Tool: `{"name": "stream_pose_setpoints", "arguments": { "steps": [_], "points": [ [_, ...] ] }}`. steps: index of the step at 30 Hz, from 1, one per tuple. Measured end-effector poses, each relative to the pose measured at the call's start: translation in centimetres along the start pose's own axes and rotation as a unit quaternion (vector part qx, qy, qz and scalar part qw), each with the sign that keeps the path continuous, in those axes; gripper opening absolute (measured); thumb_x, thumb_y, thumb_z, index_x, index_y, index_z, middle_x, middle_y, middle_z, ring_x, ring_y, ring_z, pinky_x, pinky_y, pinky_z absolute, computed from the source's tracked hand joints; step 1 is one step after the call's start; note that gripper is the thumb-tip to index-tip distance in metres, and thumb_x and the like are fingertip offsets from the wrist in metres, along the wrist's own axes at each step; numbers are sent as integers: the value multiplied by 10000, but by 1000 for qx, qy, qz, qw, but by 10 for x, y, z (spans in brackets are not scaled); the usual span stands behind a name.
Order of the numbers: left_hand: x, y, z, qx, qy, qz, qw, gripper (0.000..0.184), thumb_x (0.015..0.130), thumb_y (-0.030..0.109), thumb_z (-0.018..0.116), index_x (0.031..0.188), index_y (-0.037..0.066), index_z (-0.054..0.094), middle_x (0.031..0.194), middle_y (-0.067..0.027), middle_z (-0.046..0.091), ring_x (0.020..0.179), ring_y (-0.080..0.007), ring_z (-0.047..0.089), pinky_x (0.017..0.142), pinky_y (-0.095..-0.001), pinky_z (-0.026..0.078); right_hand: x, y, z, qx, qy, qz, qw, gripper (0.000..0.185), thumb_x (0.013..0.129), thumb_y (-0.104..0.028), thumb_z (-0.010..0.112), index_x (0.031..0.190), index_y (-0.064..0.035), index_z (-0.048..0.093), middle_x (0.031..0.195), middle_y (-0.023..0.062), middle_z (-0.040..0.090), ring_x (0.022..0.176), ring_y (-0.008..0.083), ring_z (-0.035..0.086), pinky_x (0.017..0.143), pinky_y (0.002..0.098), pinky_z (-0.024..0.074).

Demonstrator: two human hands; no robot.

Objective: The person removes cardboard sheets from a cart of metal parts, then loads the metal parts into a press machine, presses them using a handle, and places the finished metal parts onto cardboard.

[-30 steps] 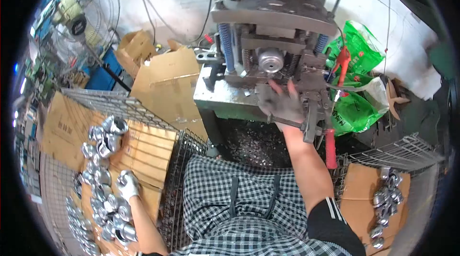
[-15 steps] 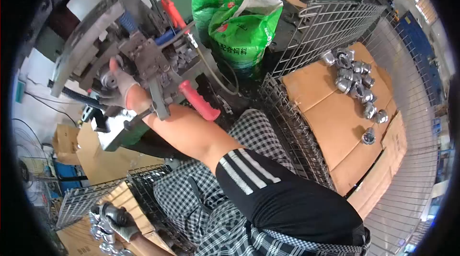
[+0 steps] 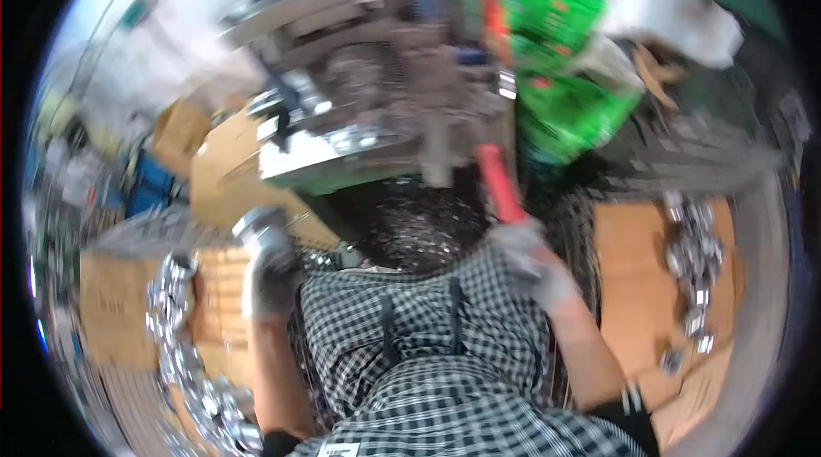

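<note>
My left hand [image 3: 272,282], in a pale glove, is raised at the lower left of the machine. It is closed around a shiny round-ended metal fitting [image 3: 263,228]. My right hand [image 3: 532,265], gloved too, is beside my apron, just below the red lever handle [image 3: 499,183] of the machine. Motion smears its fingers, so I cannot make out whether it holds anything or touches the handle. The bench machine [image 3: 368,72] stands in front of me, its details blurred.
Shiny metal fittings [image 3: 175,286] lie in the left wire cage on cardboard. More fittings [image 3: 694,252] lie on the cardboard [image 3: 633,277] in the right cage. Green sacks [image 3: 564,106] stand behind the machine's right side. Dark, glinting scrap [image 3: 419,218] is below the machine.
My right hand has drawn back from inside the machine to near the red handle. My left hand has lifted a fitting from the left cage. The view has swung left.
</note>
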State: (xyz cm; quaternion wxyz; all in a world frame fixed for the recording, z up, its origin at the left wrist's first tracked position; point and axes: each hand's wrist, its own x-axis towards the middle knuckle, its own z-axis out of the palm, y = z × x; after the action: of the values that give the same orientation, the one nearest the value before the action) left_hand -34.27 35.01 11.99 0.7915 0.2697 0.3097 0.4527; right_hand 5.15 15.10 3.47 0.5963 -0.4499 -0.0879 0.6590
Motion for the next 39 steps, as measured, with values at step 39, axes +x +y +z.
{"name": "stream_pose_setpoints", "arguments": {
  "steps": [39],
  "points": [
    [219,6,151,-92,-117,-64,987,449,882,342,677,1210,92,500,1083,-106,596,968,-260,611,825,-520,575,56,-142,101,-502,281,-578,580,353,967,-192,515,1202,70,540,1185,178,586,1087,264,559,964,364,414]
  ]
}}
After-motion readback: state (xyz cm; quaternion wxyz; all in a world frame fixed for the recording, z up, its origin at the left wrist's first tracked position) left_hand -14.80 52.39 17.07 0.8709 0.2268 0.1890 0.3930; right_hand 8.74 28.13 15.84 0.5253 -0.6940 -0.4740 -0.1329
